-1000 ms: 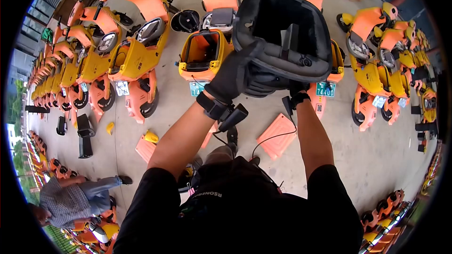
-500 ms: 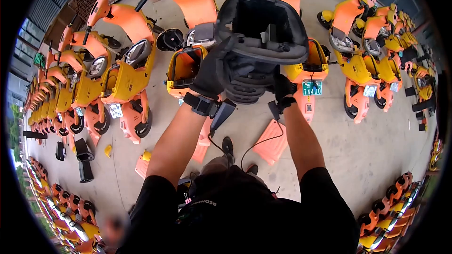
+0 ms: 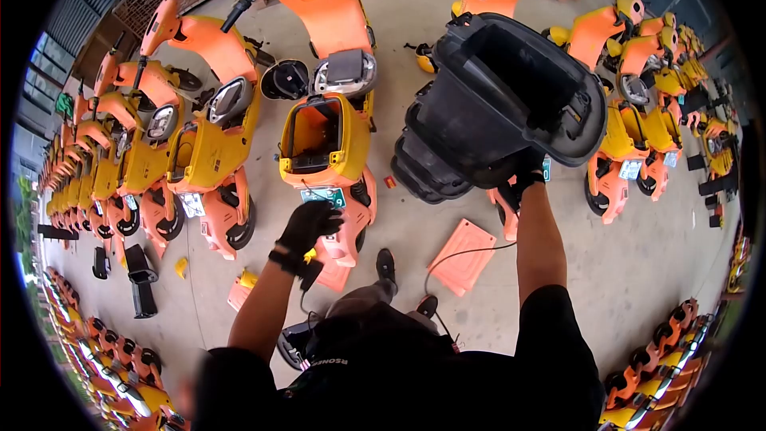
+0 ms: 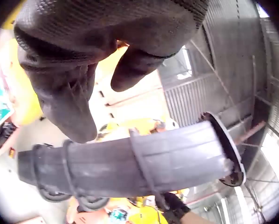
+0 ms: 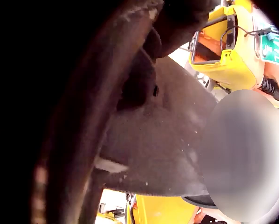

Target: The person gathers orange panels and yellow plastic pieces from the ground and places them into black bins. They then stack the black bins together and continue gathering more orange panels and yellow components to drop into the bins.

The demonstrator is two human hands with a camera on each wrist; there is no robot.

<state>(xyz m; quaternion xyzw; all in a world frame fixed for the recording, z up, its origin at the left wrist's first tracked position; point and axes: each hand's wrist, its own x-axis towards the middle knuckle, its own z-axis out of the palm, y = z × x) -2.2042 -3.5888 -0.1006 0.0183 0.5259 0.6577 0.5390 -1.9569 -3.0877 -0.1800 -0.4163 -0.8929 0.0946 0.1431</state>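
A stack of nested black plastic storage tubs hangs tilted at the right, its open top turned toward the far right. My gloved right hand grips it low under the top tub's rim and carries it alone. In the right wrist view the tub wall fills the middle, and the gripping fingers are mostly in shadow. My gloved left hand is off the stack with loosely bent fingers, holding nothing, near the rear of an orange and yellow scooter. The left wrist view shows the ribbed stack apart from that hand.
Rows of scooters line both sides, with open yellow rear compartments. Orange panels lie on the floor by my feet. More black tubs lie at the left, and a black helmet is beside the middle scooter.
My left hand has let go of the stack and dropped down to the left. The stack has swung right and tilted over, held by my right hand.
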